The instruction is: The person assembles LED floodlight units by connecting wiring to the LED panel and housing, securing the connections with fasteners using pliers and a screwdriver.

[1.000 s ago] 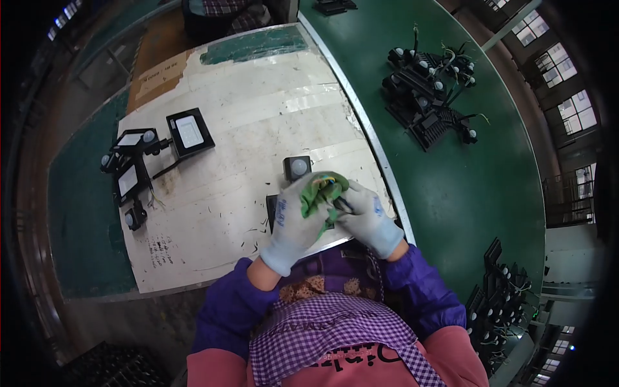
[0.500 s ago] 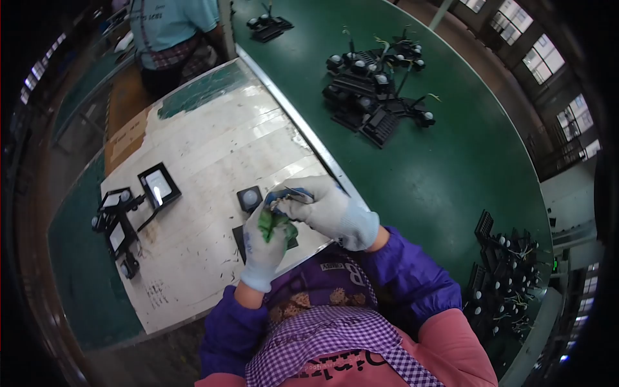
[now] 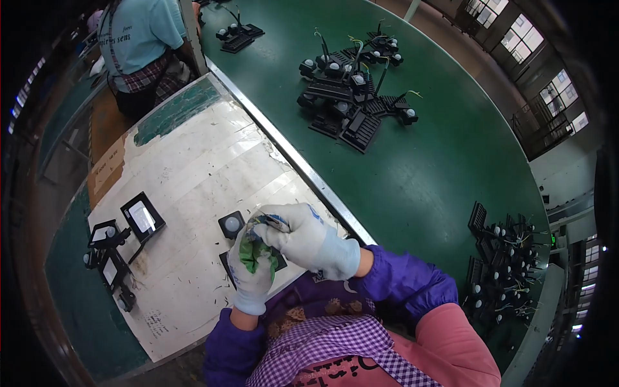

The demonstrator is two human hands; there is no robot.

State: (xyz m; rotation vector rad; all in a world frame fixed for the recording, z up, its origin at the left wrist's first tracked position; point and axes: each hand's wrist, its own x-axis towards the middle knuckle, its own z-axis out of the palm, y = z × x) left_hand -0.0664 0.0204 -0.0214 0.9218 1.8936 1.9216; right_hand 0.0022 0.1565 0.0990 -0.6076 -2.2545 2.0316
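Both hands wear whitish gloves and meet over the near edge of the white work surface (image 3: 187, 193). My left hand (image 3: 253, 274) is closed around a crumpled green cloth (image 3: 250, 250). Against it, my right hand (image 3: 298, 235) is pinched on a small dark, thin item (image 3: 276, 222) whose details are too small to make out. Just behind the hands lies a black square part with a round white dome (image 3: 231, 224). A flat black piece (image 3: 225, 263) is partly hidden beneath the hands.
Black floodlights with sensors (image 3: 111, 257) lie at the left of the surface. Across the metal edge strip, a green table (image 3: 400, 180) carries a pile of black lamp units (image 3: 348, 97) and another heap (image 3: 503, 264) at right. Another person (image 3: 138, 51) stands at upper left.
The view has shifted, so the tables and lamps appear further left. My hands remain together at the cloth and the small dark item.
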